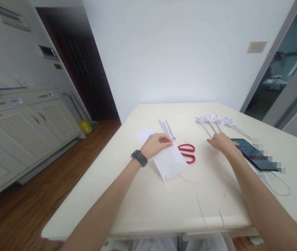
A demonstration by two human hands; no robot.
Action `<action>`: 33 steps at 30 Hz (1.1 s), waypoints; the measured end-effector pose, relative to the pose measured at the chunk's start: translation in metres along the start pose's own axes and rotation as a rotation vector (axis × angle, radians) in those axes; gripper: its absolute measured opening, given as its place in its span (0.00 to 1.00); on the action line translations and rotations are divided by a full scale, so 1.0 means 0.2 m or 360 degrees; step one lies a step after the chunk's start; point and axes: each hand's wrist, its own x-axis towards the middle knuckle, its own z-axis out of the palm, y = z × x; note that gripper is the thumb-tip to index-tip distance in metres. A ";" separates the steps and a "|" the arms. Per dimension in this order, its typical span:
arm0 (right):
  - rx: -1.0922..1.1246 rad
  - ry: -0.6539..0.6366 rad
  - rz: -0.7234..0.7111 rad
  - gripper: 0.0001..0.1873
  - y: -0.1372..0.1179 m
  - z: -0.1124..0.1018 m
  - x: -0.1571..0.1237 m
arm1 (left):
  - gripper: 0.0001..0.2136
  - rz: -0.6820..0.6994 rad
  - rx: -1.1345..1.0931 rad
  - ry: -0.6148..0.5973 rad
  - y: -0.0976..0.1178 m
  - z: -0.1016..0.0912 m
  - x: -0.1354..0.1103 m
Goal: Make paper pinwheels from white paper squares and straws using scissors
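Note:
My left hand (pixel 157 143), with a dark band on its wrist, pinches a white sheet of paper (pixel 168 162) at its upper part. Slits run in from the sheet's corners. Red-handled scissors (pixel 189 148) lie just right of the sheet, their blades hidden. My right hand (pixel 219 141) is low over the table, thumb and little finger spread apart; its other fingertips are hidden. Just beyond it lie several white paper pinwheels (pixel 212 119) on paper sticks, whose near ends reach toward that hand. Several rolled paper sticks (pixel 167 128) lie behind my left hand.
A dark-screened tablet (pixel 255 155) lies right of my right hand, with a white cable (pixel 281 193) looping beside it. Thin paper strips (pixel 201 211) lie near the front edge of the cream table (pixel 127 209). A white wall (pixel 185 62) stands behind the table.

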 end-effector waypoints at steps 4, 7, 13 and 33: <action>0.0239 0.0067 -0.0286 0.14 -0.06 -0.04 -0.04 | 0.07 -0.0005 -0.0036 -0.0007 0.00 -0.01 0.00; 0.0561 -0.0020 -0.0726 0.14 -0.17 -0.07 -0.12 | 0.07 -0.0008 -0.0075 -0.0015 0.01 -0.01 0.01; 0.1046 -0.0308 -0.1276 0.14 -0.33 -0.07 -0.31 | 0.08 -0.0022 -0.0123 -0.0032 0.02 0.00 -0.01; 0.1225 -0.0350 -0.1486 0.06 -0.37 0.04 -0.35 | 0.08 -0.0065 -0.0275 0.0004 -0.03 0.03 -0.08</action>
